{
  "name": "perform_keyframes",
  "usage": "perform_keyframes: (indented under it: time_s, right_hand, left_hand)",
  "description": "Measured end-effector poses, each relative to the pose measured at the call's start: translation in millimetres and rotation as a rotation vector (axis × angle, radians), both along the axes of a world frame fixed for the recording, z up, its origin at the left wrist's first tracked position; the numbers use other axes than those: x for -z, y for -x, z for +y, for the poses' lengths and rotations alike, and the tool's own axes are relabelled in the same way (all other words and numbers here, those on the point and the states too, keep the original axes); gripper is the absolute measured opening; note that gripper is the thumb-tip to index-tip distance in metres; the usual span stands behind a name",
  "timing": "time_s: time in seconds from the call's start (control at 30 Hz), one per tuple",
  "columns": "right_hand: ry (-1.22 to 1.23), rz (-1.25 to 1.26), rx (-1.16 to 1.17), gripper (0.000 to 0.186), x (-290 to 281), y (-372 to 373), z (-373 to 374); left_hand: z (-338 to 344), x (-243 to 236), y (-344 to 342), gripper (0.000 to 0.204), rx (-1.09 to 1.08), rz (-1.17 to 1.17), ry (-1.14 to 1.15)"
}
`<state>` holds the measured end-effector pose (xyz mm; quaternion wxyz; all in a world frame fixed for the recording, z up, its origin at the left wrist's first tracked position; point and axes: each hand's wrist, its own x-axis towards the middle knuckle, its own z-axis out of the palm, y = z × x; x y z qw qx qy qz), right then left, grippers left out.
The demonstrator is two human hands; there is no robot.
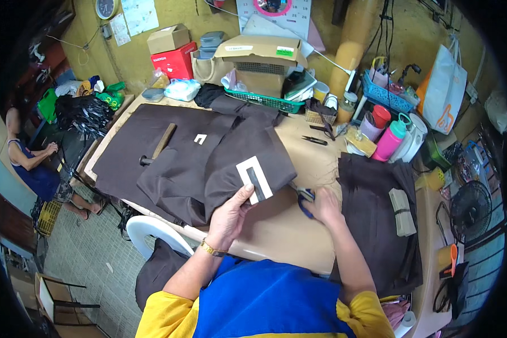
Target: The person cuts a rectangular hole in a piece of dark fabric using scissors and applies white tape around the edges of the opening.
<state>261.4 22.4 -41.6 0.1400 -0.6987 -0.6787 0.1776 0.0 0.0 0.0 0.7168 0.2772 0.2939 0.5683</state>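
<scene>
My left hand (229,219) pinches the edge of a dark brown fabric piece (217,183), thumb on top. A white rectangular frame-shaped piece (244,169) lies on that fabric under my thumb, with a dark strip along its middle. At the fabric's right edge, my right hand (325,205) is closed around blue-handled scissors (306,203); their blades are mostly hidden by the fabric. Further left on the cloth rest a wooden-handled hammer (164,139) and a small white U-shaped piece (200,138).
More dark fabric (372,225) lies on the right, bearing a tied beige bundle (401,211). Black thread snips (314,140) lie near the table's back. A pink bottle (390,143) and a green basket (265,100) stand behind. Another person (31,163) sits at far left.
</scene>
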Motion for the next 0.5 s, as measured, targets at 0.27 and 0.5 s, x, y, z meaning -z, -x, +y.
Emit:
perform_keyframes:
  time_s: [0.27, 0.5]
  right_hand:
    - [0.008, 1.476, -0.109, 0.043, -3, 70, -28]
    - [-0.057, 1.131, -0.067, 0.044, 13, 50, -42]
  left_hand:
    - [-22, 16, -16, 0.039, 0.245, 0.396, 0.116]
    - [-38, -62, 57, 0.038, 0.736, 0.729, -0.359]
